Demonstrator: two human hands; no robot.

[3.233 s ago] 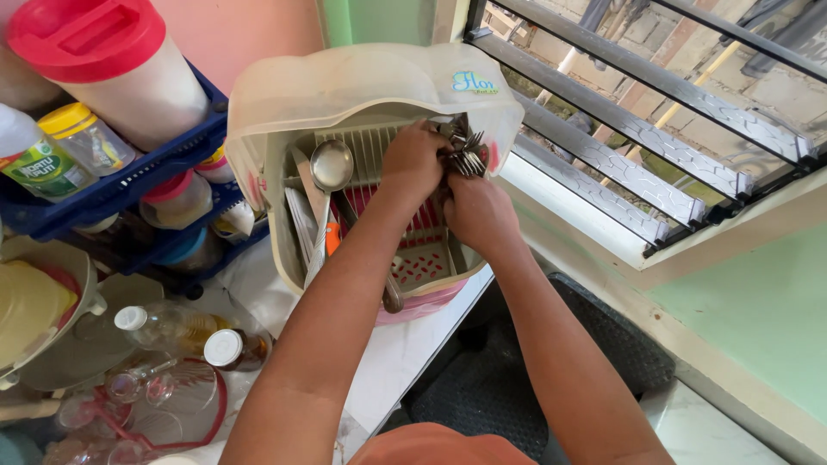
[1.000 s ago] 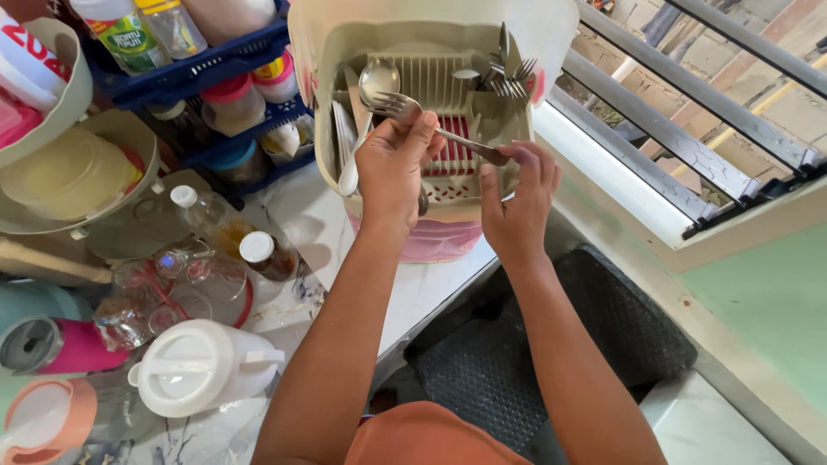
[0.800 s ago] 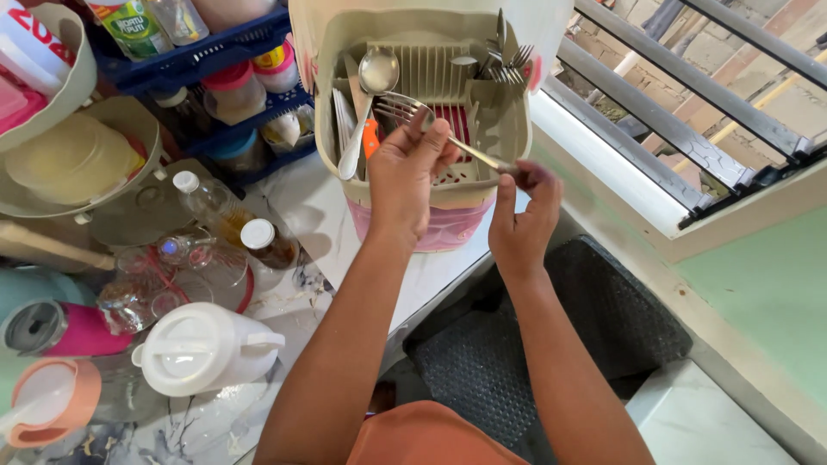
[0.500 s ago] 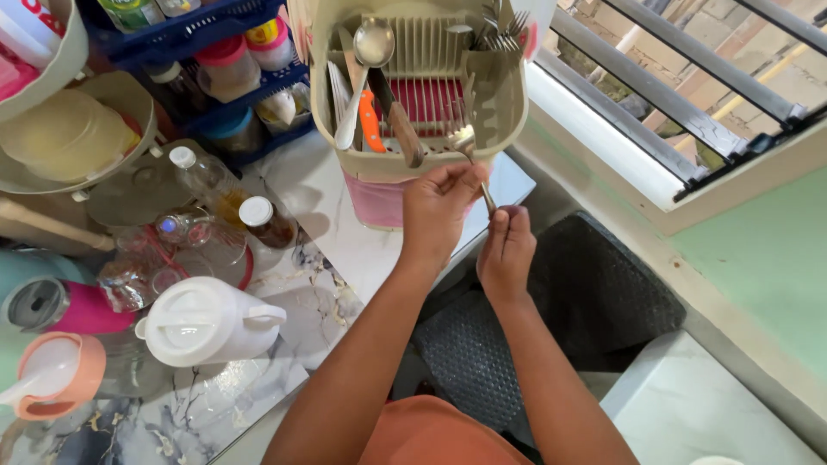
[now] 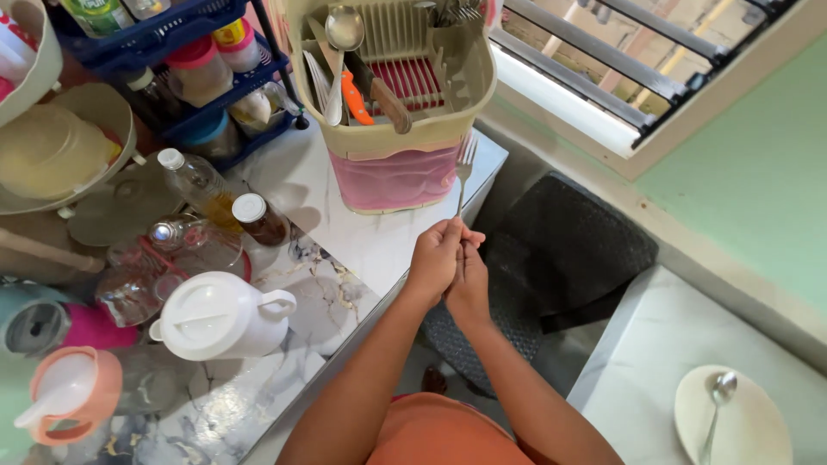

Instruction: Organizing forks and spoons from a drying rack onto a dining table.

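Fork [image 5: 464, 172] now upright, tines up, clear of rack [image 5: 392, 168], in 2 hands' grip.

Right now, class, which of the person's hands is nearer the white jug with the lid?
Left. The left hand holds the fork, on the side of the white jug; the right hand sits just beyond it, farther off.

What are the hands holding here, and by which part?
A metal fork, held upright by the lower end of its handle, with left hand and right hand closed together around it.

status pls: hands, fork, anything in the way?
Left hand and right hand together, both grip the fork handle. Fork upright, tines up, in front of the cutlery drainer. Nothing between the hands and the drainer.
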